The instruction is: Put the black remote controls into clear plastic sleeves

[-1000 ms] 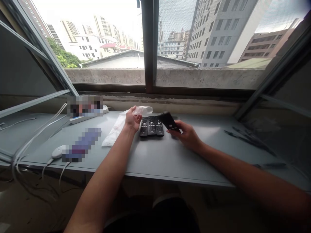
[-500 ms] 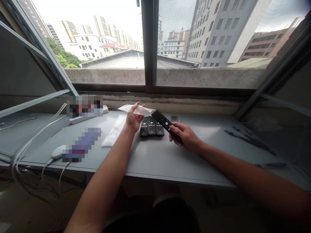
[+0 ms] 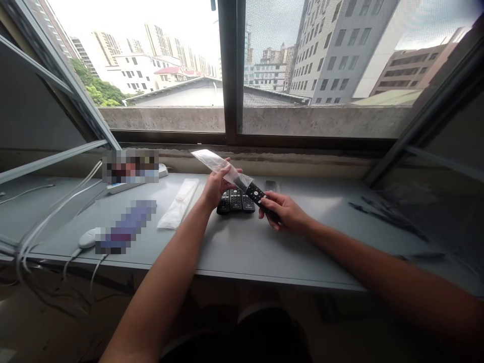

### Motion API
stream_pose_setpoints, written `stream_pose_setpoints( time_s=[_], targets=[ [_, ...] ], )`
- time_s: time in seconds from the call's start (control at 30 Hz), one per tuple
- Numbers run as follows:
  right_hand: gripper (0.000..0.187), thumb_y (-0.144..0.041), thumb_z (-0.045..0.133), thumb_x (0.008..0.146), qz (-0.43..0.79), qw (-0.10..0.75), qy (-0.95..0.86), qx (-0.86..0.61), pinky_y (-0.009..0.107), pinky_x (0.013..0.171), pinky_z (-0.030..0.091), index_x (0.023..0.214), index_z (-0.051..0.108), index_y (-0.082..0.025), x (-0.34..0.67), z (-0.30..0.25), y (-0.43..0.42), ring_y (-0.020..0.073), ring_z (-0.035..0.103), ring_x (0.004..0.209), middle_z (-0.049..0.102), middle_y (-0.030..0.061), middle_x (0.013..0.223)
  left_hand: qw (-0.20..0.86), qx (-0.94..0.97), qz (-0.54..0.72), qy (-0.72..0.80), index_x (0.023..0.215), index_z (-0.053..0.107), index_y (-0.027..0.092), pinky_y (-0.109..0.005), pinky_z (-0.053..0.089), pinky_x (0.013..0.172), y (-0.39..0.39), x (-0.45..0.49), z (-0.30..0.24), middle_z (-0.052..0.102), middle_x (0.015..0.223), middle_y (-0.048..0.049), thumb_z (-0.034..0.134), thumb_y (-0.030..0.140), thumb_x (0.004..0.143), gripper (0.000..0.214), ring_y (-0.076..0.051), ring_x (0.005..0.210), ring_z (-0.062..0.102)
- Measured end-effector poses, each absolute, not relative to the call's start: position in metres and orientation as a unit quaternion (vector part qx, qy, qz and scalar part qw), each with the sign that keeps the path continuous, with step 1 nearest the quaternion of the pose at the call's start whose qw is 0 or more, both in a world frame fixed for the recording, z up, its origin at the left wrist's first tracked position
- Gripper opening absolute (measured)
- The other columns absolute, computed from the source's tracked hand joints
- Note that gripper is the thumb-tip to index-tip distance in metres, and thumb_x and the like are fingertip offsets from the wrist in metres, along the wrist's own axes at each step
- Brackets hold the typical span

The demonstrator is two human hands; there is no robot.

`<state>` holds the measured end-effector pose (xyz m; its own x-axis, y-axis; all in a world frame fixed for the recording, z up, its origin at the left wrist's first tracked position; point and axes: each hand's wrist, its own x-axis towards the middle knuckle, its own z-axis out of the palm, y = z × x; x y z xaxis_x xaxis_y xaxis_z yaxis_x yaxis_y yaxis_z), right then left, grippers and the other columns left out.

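Observation:
My right hand (image 3: 282, 209) is closed round the lower end of a black remote control (image 3: 257, 194), which tilts up to the left. The remote's upper end sits inside the mouth of a clear plastic bag (image 3: 212, 160). My left hand (image 3: 219, 185) pinches that bag along its side, with the far end of the bag sticking out past the fingers. Below the hands, three black remote controls (image 3: 236, 202) lie side by side on the grey desk (image 3: 242, 252), their upper parts partly covered. A stack of clear plastic bags (image 3: 179, 204) lies left of my left forearm.
A small dark item (image 3: 270, 186) lies behind my right hand. Black cables (image 3: 389, 219) lie at the right. On the left are a white power strip (image 3: 138, 182), a white plug (image 3: 89, 238) and a blurred-out purple item (image 3: 128, 227). The window (image 3: 232, 75) rises behind the desk.
The remote's upper end has gone into the bag's mouth. My left hand has moved right and slightly up, and the bag now slopes in line with the remote.

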<state>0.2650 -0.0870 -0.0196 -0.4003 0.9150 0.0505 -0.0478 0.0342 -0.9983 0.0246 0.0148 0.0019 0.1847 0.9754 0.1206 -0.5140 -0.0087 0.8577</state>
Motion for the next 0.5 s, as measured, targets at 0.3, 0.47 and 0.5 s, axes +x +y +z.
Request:
stream_pose_setpoints(
  time_s=[0.3, 0.47, 0.5],
  targets=[
    [0.052, -0.057, 0.071, 0.103, 0.519, 0.428, -0.629, -0.391, 0.02, 0.03, 0.041, 0.139, 0.059, -0.021, 0.259, -0.026, -0.091, 0.0116, 0.063, 0.044, 0.078, 0.0037, 0.094, 0.633, 0.584, 0.43, 0.27, 0.155, 0.059, 0.019, -0.027, 0.06, 0.073, 0.006, 0.028, -0.005, 0.079, 0.13, -0.0181, 0.089, 0.044, 0.088, 0.078, -0.026, 0.105, 0.079],
    [0.056, -0.058, 0.075, 0.1, 0.529, 0.423, -0.619, -0.397, 0.024, 0.032, 0.05, 0.139, 0.058, -0.022, 0.259, -0.024, -0.09, 0.0155, 0.07, 0.049, 0.079, 0.0053, 0.1, 0.649, 0.582, 0.418, 0.255, 0.151, 0.064, 0.019, -0.029, 0.061, 0.075, 0.003, 0.031, -0.004, 0.08, 0.129, -0.0185, 0.088, 0.04, 0.088, 0.071, -0.027, 0.105, 0.08],
    [0.055, -0.059, 0.076, 0.098, 0.539, 0.414, -0.617, -0.397, 0.025, 0.033, 0.053, 0.135, 0.059, -0.021, 0.259, -0.023, -0.09, 0.0166, 0.072, 0.051, 0.079, 0.0063, 0.102, 0.65, 0.572, 0.431, 0.254, 0.15, 0.065, 0.018, -0.029, 0.061, 0.074, 0.004, 0.031, -0.003, 0.08, 0.129, -0.0186, 0.089, 0.039, 0.088, 0.07, -0.027, 0.105, 0.08]
  ],
)
